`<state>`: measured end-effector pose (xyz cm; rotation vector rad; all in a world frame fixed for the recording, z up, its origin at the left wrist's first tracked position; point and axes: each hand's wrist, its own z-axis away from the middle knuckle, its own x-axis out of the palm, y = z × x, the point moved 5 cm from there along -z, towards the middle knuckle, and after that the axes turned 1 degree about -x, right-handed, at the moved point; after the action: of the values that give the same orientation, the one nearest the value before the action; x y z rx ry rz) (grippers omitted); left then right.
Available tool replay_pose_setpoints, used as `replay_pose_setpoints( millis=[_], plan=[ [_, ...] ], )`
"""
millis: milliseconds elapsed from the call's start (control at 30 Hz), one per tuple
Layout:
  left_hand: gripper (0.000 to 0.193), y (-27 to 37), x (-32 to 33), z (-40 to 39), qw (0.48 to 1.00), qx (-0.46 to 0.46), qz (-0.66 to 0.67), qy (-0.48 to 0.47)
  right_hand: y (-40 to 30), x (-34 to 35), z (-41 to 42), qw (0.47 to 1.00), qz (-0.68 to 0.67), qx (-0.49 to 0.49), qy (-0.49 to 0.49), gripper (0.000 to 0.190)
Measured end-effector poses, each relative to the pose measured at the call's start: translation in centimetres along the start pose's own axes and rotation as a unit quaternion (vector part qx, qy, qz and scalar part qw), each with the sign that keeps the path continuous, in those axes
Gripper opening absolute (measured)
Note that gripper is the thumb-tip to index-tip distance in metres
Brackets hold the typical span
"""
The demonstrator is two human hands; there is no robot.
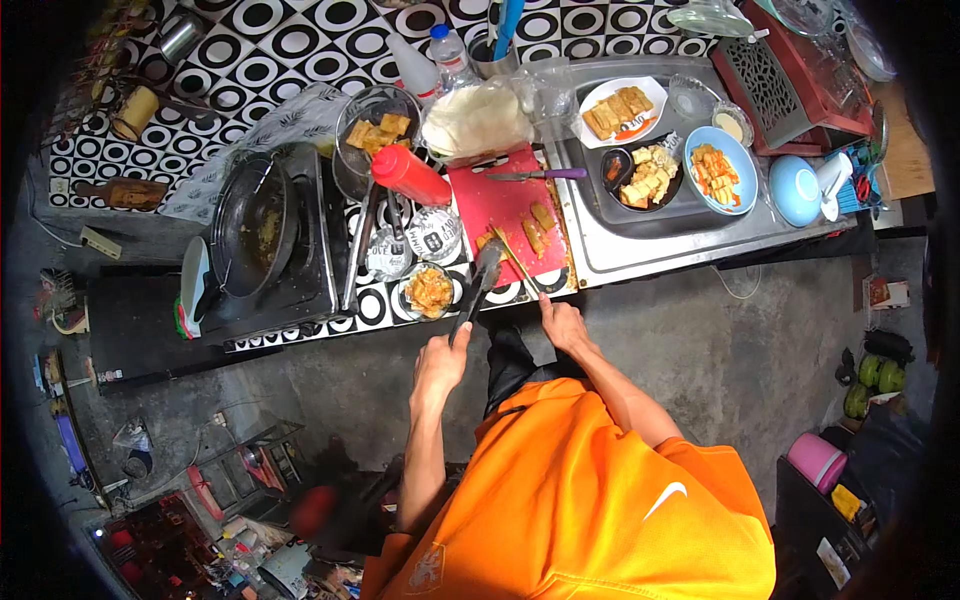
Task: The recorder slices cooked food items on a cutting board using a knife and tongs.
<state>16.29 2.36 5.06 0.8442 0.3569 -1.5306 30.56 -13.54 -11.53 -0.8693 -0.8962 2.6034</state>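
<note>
My left hand [441, 367] grips dark tongs [487, 270], whose tips are at a small fried piece [485, 240] on the red cutting board [476, 199]. In my right hand [564, 326] is a thin yellowish utensil [517, 262], perhaps a knife seen edge-on; its far end meets the board close to the tongs. Several fried golden-brown strips [534, 236] lie on the board to the right of it. Farther back, a knife with a purple handle [566, 173] rests across the board. A small bowl of cut food in sauce [427, 291] stands left of the tongs.
Left are a wok [255, 225] on a stove, a red squeeze bottle [411, 175] and a glass bowl of fried pieces [379, 133]. Right, on the steel sink top [611, 251], sit a white plate [652, 90], a dark bowl [645, 202] and a blue bowl [739, 154] of food.
</note>
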Motion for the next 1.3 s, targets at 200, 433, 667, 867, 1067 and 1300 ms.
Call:
replay_pose_setpoints(
  millis=[200, 433, 667, 867, 1067, 1300],
  plan=[
    [0.067, -1.5, -1.2, -1.5, 0.999, 0.003, -0.035, 0.021, 1.3, -0.8, -1.7, 0.999, 0.015, -0.026, -0.04, 0.079],
    [0.059, -3.3, -0.9, -4.6, 0.997, 0.073, -0.004, 0.02, 0.9, -3.3, -2.4, 0.997, 0.012, -0.035, -0.072, 0.079],
    [0.055, -3.7, 0.3, -5.2, 0.998, 0.049, 0.02, -0.023, 0.3, -4.0, -1.9, 0.994, -0.037, -0.056, -0.088, 0.071],
    [0.058, -1.7, 2.4, -3.8, 0.993, 0.114, -0.008, 0.025, -0.5, -2.7, -0.3, 0.998, 0.003, -0.062, -0.014, 0.074],
    [0.06, -2.4, 1.5, -1.0, 0.996, -0.009, 0.083, -0.044, -1.5, -3.1, 0.4, 0.997, 0.02, -0.07, -0.03, 0.072],
    [0.061, -3.8, 1.5, -1.6, 0.995, -0.025, 0.087, -0.029, 0.4, -1.5, -1.8, 0.993, 0.054, -0.102, 0.003, 0.078]
  ],
)
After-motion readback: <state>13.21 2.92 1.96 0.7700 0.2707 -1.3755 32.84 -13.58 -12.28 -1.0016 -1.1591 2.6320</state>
